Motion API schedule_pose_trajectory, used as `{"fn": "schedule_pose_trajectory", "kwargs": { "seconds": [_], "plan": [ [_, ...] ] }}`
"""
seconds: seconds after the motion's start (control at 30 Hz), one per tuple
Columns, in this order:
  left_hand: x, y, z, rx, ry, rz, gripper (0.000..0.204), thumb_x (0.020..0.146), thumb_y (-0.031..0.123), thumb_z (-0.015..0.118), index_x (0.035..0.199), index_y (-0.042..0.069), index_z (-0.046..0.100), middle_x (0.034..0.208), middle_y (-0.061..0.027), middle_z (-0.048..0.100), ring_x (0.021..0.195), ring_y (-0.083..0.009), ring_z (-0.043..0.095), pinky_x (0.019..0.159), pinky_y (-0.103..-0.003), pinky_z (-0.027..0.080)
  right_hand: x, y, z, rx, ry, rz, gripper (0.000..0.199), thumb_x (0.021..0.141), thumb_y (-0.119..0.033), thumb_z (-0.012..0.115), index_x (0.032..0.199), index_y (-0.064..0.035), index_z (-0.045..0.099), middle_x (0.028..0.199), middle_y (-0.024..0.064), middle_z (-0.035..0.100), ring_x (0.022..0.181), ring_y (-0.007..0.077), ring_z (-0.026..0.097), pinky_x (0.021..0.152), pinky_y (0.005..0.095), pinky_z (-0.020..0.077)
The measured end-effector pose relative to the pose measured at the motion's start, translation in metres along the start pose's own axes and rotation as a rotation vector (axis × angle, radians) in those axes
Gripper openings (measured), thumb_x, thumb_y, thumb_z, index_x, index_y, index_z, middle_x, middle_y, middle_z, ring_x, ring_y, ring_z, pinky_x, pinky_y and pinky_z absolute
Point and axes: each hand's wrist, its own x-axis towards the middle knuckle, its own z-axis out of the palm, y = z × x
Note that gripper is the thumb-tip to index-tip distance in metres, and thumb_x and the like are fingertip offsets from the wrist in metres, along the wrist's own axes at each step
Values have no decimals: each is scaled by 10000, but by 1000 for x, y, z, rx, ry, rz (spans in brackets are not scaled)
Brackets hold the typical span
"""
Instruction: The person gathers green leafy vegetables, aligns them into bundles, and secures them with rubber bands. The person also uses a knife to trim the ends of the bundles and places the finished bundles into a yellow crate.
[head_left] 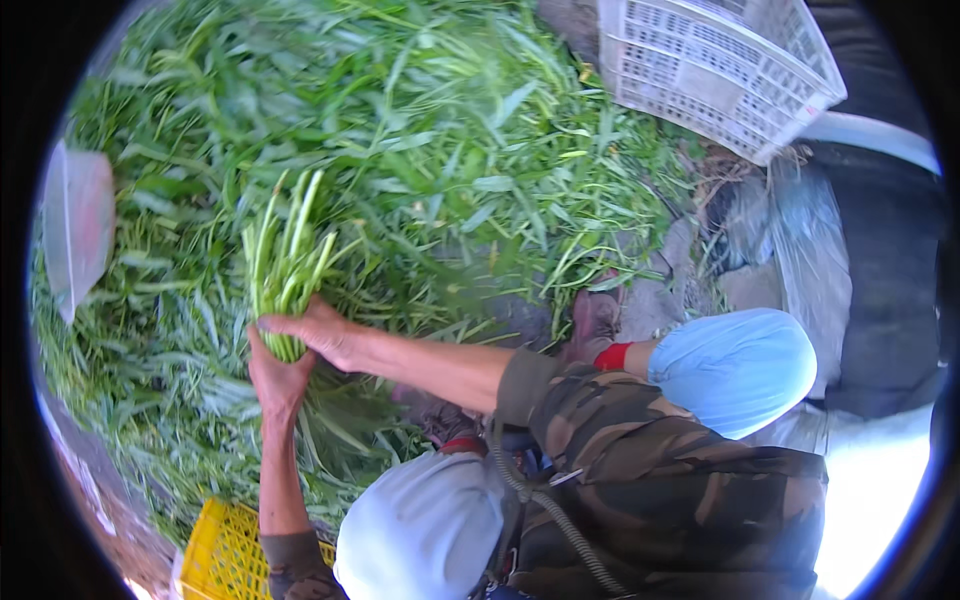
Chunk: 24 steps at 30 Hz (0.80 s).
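Observation:
Both of my hands are closed around one bunch of water spinach [288, 260], its pale green cut stems pointing up and away from me. My left hand [280, 378] wraps the bunch from below and to the left. From the right, my right hand [325, 335] grips it just above, its thumb lying across the stems. The leafy end of the bunch is hard to tell from the greens below. Under and beyond my hands spreads a wide heap of loose water spinach [420, 130], long narrow leaves and stems tangled together.
A white plastic crate [715, 85] stands tilted at the far right. Near it lie clear plastic bags [810, 240]. A yellow crate [220, 550] sits at the lower left, and a translucent plastic piece [77, 225] rests at the left edge. My knees and shoes are close to the heap.

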Motion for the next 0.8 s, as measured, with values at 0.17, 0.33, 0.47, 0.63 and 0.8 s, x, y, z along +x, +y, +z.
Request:
{"fn": "schedule_pose_trajectory", "kwargs": {
  "seconds": [0.17, 0.33, 0.47, 0.63, 0.8],
  "plan": [
    [-5, 6, 10, 2, 62, -38, 711, 679, 147, 819, 1264, 15, 438, 1020, -217, 658, 918, -315, 656, 833, -393, 500, -4, -17, -10, -30, -109, 114, 532, 774, -244, 820, 1223, -68, 594, 1160, 66, 623, 1109, 188, 551, 994, 349, 422],
    [9, -12, 15, 31, 78, 40, 772, 685, 72, 777, 1349, -81, 415, 1106, -233, 650, 992, -310, 643, 932, -375, 477, 10, -27, -42, -362, -312, 37, 611, 795, -280, 813, 1306, -83, 542, 1186, 97, 621, 1112, 220, 559, 1025, 335, 428],
    [26, -4, 20, 106, -35, -169, 793, 655, 45, 750, 1361, -72, 409, 1124, -237, 646, 1021, -318, 634, 947, -372, 466, -33, -97, -97, -780, -361, 330, 593, 887, -273, 711, 1311, 81, 495, 1257, 226, 599, 1138, 288, 608, 989, 369, 498],
    [30, 2, -2, 87, -122, -135, 716, 649, 25, 707, 1312, -56, 450, 1097, -186, 646, 964, -289, 629, 918, -348, 472, -132, -251, -227, -942, -180, 483, 356, 949, -313, 614, 1094, 11, 632, 1010, 137, 699, 920, 210, 690, 818, 347, 569],
    [39, 13, -13, 49, -221, -126, 660, 645, 3, 677, 1271, -42, 474, 1081, -168, 645, 942, -257, 622, 908, -348, 474, -232, -367, -360, -1530, 980, 216, 204, 832, -115, 567, 994, -56, 676, 1075, 136, 684, 906, 272, 682, 855, 404, 534]
  ]
}}
